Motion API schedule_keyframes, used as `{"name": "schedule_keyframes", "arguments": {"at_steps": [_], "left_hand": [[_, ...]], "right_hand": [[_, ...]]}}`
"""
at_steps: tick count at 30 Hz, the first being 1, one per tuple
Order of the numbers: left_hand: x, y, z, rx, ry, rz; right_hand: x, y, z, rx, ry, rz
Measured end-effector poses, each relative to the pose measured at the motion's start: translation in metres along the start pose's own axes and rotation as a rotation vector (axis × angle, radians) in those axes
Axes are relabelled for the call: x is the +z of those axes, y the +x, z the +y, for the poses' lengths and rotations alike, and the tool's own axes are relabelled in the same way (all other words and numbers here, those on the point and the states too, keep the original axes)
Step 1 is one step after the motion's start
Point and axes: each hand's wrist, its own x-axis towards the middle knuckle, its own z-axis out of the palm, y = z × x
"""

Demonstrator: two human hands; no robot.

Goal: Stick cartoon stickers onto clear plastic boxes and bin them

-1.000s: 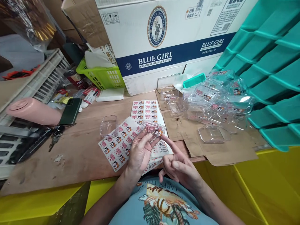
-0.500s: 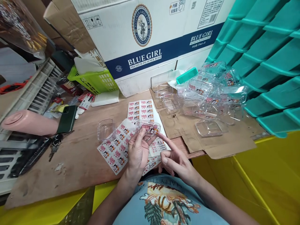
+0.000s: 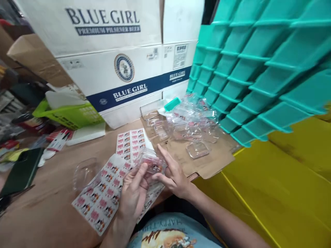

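Note:
Between my hands is a small clear plastic box [image 3: 150,159] with a cat sticker on it. My left hand [image 3: 136,186] grips its left side, thumb on top. My right hand [image 3: 173,172] holds its right side between thumb and fingers. Beneath and left of them, sheets of cat stickers [image 3: 103,189] lie on the brown table [image 3: 51,199]. One clear plastic piece [image 3: 85,172] rests at the left edge of the sheets. A pile of clear boxes [image 3: 191,119], several with stickers, lies beyond my right hand on cardboard.
White beer cartons [image 3: 103,65] stand at the back, beside a green basket [image 3: 69,115]. Teal bins [image 3: 248,72] are stacked at the right above yellow surfaces [image 3: 274,182]. A dark green phone [image 3: 22,170] lies at the far left.
The view has turned to the right. My right hand, which had its index finger pointing at the box, now holds the box's right side together with my left hand.

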Motion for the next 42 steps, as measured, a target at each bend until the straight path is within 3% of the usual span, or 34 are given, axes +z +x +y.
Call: {"name": "schedule_keyframes", "arguments": {"at_steps": [3, 6, 9, 11, 13, 15, 18, 23, 30, 37, 42], "left_hand": [[0.017, 0.022, 0.015, -0.057, 0.138, -0.195], [0.042, 0.066, 0.031, -0.055, 0.324, -0.309], [0.075, 0.110, 0.031, 0.059, 0.679, -0.282], [0.101, 0.129, 0.019, 0.110, 0.876, -0.342], [0.124, 0.138, 0.002, 0.154, 1.102, -0.477], [0.142, 0.141, -0.015, 0.217, 1.333, -0.572], [0.155, 0.142, -0.034, 0.257, 1.456, -0.582], [0.157, 0.144, -0.046, 0.275, 1.485, -0.632], [0.156, 0.139, -0.048, 0.330, 1.558, -0.692], [0.152, 0.126, -0.040, 0.252, 1.522, -0.678], [0.150, 0.119, -0.043, 0.317, 1.536, -0.650]], "right_hand": [[-0.038, -0.005, 0.011, 0.043, -0.009, 0.218], [-0.102, -0.014, 0.042, 0.226, -0.269, 0.545], [-0.157, -0.018, 0.089, 0.529, -0.485, 0.589], [-0.171, -0.018, 0.114, 0.714, -0.455, 0.498], [-0.166, -0.016, 0.128, 0.789, -0.405, 0.440], [-0.149, -0.012, 0.131, 0.816, -0.390, 0.472], [-0.121, -0.006, 0.126, 0.857, -0.381, 0.596], [-0.096, 0.002, 0.124, 0.852, -0.301, 0.737], [-0.085, 0.002, 0.120, 0.813, -0.168, 0.842], [-0.089, -0.001, 0.106, 0.783, -0.111, 0.808], [-0.093, -0.007, 0.099, 0.745, -0.045, 0.800]]}}
